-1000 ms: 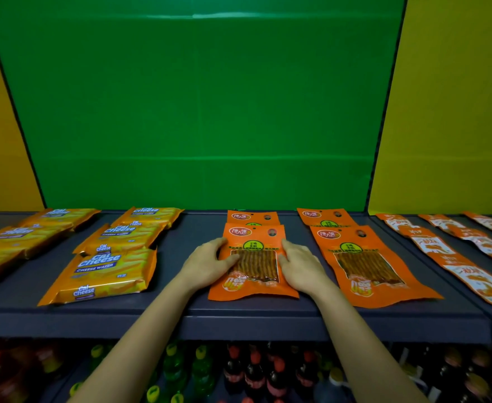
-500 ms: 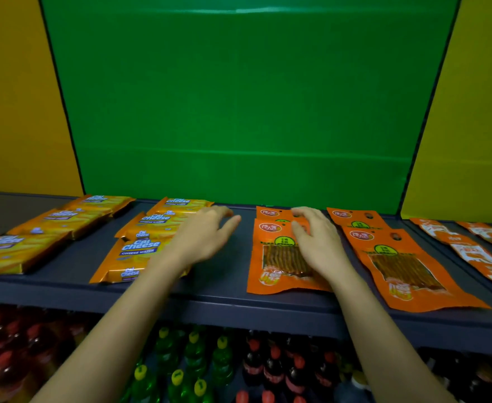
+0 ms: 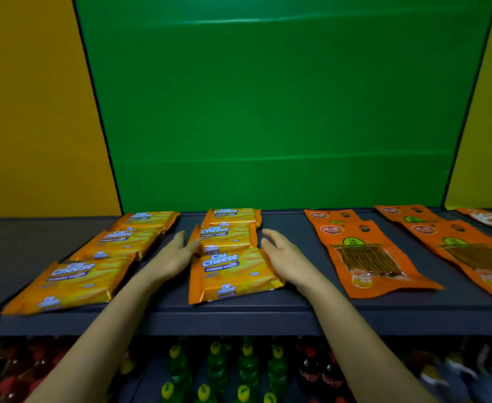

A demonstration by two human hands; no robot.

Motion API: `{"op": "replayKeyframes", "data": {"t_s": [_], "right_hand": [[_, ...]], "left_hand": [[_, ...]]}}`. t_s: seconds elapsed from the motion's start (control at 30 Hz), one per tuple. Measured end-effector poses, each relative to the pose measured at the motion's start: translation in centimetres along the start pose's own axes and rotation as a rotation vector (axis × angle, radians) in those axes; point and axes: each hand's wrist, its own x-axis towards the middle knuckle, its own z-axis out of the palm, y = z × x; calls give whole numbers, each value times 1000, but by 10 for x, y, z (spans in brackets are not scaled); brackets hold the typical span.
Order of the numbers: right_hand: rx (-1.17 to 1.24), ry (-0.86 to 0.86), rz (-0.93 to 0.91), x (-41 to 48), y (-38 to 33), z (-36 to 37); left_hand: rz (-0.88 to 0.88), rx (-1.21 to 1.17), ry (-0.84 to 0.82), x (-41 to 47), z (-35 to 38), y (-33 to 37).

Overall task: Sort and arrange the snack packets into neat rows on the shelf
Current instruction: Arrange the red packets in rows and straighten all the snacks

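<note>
Head view: glossy orange cheese wafer packets [image 3: 233,269] between left hand [image 3: 171,257] and right hand [image 3: 286,257] (grips flat, empty).

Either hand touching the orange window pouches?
No: the left hand and right hand flank the middle column of Cal Cheese wafer packets, apart from the orange pouches.

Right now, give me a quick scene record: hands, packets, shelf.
left hand: fingers straight, against the left side of the middle wafer row
right hand: fingers straight, against that row's right side
left wafer row: untouched
stick-snack pouches: two rows, right of the hands, untouched
shelf: dark, packets lie flat on it
bottles: on the level below
</note>
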Motion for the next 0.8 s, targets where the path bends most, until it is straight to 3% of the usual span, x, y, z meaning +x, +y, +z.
{"op": "replayKeyframes", "data": {"t_s": [0.23,0.33,0.8], "right_hand": [[49,67,63,3,-8,21],[4,103,69,4,-6,27],[-86,121,105,-3,12,5]], "left_hand": [[98,-195,-79,-2,6,1],[131,-165,-153,-1,6,-1],[238,-57,-157,0,32,16]]}}
